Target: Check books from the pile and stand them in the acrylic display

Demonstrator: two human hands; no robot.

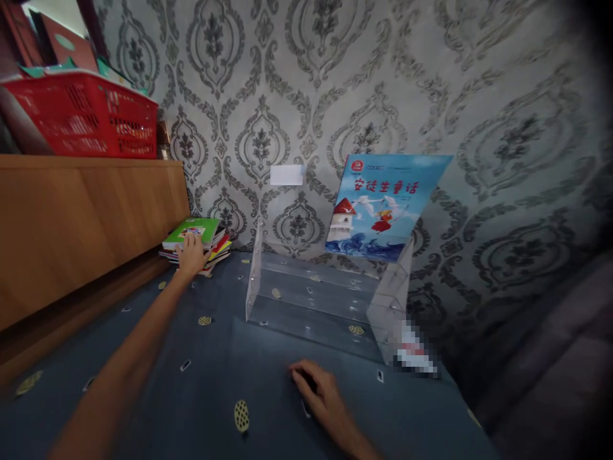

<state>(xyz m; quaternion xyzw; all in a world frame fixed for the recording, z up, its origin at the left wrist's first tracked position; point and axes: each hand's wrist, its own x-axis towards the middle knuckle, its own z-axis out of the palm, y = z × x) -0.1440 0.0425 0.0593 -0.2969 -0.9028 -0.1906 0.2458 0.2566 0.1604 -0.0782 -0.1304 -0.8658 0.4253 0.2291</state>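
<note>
My left hand (192, 255) lies on top of a stack of books at the far left, its fingers stretched over a green book (204, 231). Below that book, several thinner books with red and yellow edges (221, 246) stick out unevenly. My right hand (318, 386) is low over the dark cloth, fingers curled, thumb and index tips close together, with nothing visible in it. Beyond it stands a clear plastic rack (311, 319) with stepped tiers. A blue picture book (383, 207) leans upright at the rack's back right, its cover facing me.
A red plastic basket (96, 115) sits on a wooden cabinet (86, 223) at left. Patterned wallpaper (230, 108) rises behind, with a small white plate (287, 175) on it. A blurred white item (414, 351) lies by the rack's right side on the dark tablecloth (205, 383).
</note>
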